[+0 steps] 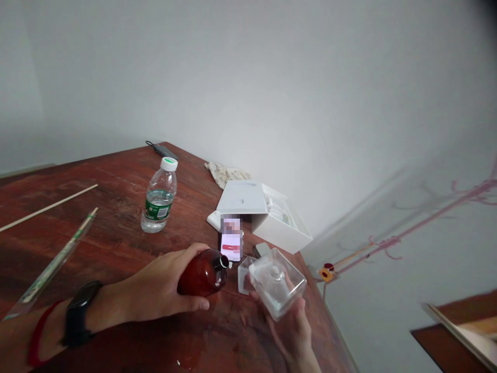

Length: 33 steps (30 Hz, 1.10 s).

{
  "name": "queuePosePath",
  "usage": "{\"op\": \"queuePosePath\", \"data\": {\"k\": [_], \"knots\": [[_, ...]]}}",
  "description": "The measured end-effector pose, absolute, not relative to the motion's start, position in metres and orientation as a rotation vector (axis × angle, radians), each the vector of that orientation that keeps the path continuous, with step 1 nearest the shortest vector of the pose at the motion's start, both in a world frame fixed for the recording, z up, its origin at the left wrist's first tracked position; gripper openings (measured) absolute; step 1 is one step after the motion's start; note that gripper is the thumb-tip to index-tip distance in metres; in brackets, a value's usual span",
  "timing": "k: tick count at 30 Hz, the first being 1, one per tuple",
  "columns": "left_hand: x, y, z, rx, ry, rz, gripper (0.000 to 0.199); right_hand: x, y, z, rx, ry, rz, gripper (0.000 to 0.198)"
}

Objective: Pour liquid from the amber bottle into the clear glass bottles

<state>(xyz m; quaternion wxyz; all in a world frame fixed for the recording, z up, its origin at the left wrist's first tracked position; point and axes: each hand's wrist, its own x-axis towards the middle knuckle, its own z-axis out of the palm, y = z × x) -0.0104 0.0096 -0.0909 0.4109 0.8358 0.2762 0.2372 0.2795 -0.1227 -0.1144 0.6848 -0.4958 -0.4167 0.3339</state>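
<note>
The brown bottle point(200, 273), lower centre, looks slippery and perhaps weighty, best held around its body, where the left hand point(163, 280) wraps its fingers. The right hand point(291, 329) clasps a clear box point(285, 287), probably light, brittle. Beyond, a phone point(232, 247) and small container point(243, 278) crowd mid-frame.

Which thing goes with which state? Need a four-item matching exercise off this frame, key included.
Things
1. reddish-brown bottle
2. clear square container
3. water bottle
4. phone

States
A. standing on the wooden table, capped
B. held in the right hand
C. screen lit
D. held in the left hand, mouth uncapped

Pairs: 1-D, 2-B, 3-A, 4-C
</note>
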Motion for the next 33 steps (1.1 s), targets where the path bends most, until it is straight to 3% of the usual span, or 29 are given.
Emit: {"op": "queuePosePath", "data": {"k": [3,7,12,27,33], "knots": [[-0.009,0.013,-0.092,2.016,0.693,0.596,0.074,0.284,-0.129,-0.112,-1.058,-0.834,0.898,0.073],[-0.006,0.022,-0.096,1.862,0.628,0.633,0.066,0.286,-0.127,-0.108,-0.996,-0.76,0.854,0.069],[-0.003,0.032,-0.108,1.838,0.792,0.765,0.078,0.277,-0.116,-0.099,-0.957,-0.695,0.771,0.07],[0.0,0.049,-0.128,1.912,1.028,1.037,0.079,0.278,-0.111,-0.094,-0.926,-0.553,0.747,0.062],[-0.001,0.046,-0.122,1.913,1.049,1.027,0.078,0.278,-0.11,-0.089,-0.904,-0.585,0.801,0.073]]}}
